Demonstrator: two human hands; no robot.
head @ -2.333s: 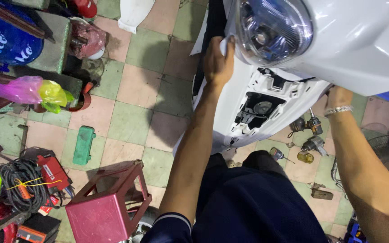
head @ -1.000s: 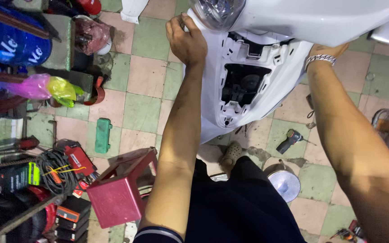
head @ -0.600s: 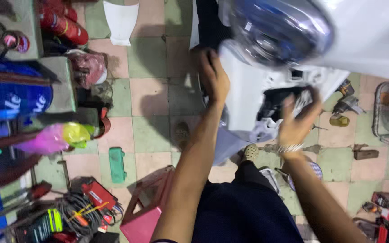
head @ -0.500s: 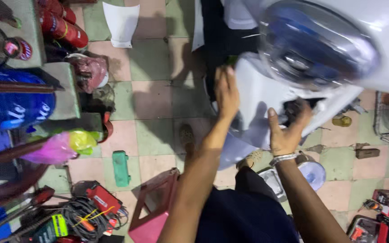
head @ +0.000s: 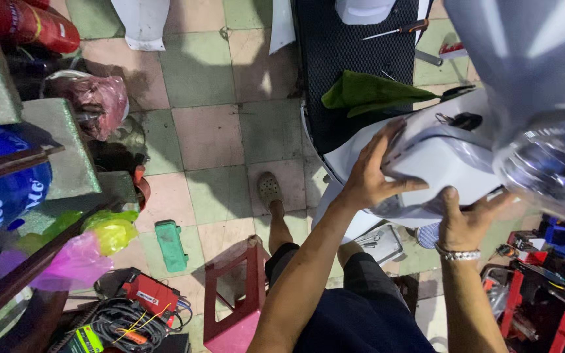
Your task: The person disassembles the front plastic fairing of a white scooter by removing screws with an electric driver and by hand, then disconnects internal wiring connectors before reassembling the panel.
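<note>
A single head-worn camera looks steeply down, close above the left hand (head: 365, 182) and right hand (head: 467, 222), toward the tiled floor (head: 214, 134). The blurred headlamp (head: 547, 167) probably sits nearest the lens.

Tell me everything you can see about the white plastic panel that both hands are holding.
The white plastic scooter body panel is glossy, smooth and curved, with rounded edges. It is held tilted above the tiled floor, in front of the scooter's black footboard mat. The left hand grips its left edge, fingers spread over the top. The right hand supports it from below, thumb against the underside. The blurred headlight overlaps its right end, so that part is hidden.
</note>
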